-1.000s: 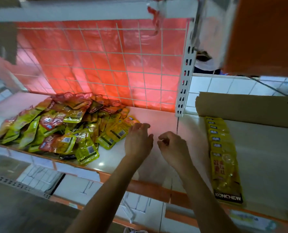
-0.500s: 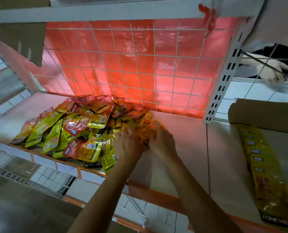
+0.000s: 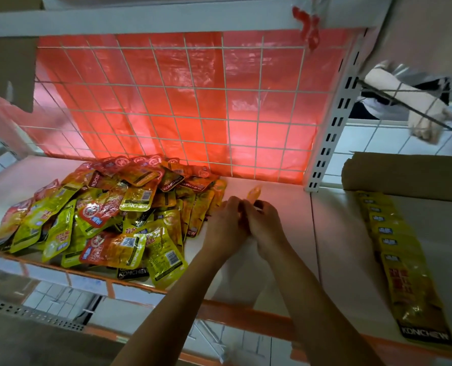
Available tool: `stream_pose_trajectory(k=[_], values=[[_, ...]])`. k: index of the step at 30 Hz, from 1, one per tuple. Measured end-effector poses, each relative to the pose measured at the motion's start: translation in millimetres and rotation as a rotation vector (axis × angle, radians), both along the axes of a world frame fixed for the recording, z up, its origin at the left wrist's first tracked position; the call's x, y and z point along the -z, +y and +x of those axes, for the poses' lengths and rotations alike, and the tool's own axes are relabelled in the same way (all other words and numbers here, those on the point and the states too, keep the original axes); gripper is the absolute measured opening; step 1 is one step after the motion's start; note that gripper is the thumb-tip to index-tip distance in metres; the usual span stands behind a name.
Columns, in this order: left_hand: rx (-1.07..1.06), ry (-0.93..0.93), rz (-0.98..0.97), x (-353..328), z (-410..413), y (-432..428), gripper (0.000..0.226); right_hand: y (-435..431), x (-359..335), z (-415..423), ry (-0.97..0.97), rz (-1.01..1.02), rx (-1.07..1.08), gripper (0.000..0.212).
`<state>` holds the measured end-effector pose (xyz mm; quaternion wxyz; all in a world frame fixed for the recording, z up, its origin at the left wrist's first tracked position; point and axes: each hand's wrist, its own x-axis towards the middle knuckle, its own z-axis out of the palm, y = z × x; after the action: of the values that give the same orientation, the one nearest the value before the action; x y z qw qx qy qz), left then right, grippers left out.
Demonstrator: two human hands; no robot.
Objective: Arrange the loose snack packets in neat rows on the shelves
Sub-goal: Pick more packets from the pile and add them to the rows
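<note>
Orange-yellow foil pokes up between the two hands: one packet [image 3: 253,194], pinched from both sides. The left hand [image 3: 226,225] and right hand [image 3: 265,224] are pressed close together, fingers curled in a narrow grip on the packet's lower part, which the fingers hide. They hold it over the bare white shelf [image 3: 293,196]; whether they touch the shelf cannot be told.

Just left of the hands lies the pile [image 3: 108,215], a loose heap of yellow-green and red packets overlapping at all angles, from the shelf's front lip back to the wire grid [image 3: 228,119]. A red plastic sheet [image 3: 243,70] hangs behind the grid. A slotted white post [image 3: 333,133] stands at the shelf's right rear corner.

On the next shelf [image 3: 346,260], right of the post, a row [image 3: 404,260] of yellow packets lies overlapped like tiles, running front to back, well apart from the hands. Its far end meets a brown cardboard roll [image 3: 404,177] lying across that shelf. Beyond the roll, another person's arm [image 3: 399,93] shows.
</note>
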<state>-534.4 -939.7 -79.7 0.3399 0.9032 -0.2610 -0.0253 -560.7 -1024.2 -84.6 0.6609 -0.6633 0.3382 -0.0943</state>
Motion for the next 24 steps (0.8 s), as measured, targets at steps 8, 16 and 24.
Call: stream_pose_trajectory(k=[8,16,24], values=[[0.211,0.24,-0.204,1.5,-11.0,-37.3,0.035,-52.3,-1.2,-31.0,-0.187,0.059,0.243,0.022],[0.339,0.462,-0.296,-0.3,-30.5,-81.9,0.035,-109.1,-12.1,-73.0,-0.165,-0.173,0.42,0.025],[0.2,0.563,-0.468,15.5,-47.1,-125.0,0.038,-166.3,-17.2,-107.1,-0.112,-0.339,0.643,0.021]])
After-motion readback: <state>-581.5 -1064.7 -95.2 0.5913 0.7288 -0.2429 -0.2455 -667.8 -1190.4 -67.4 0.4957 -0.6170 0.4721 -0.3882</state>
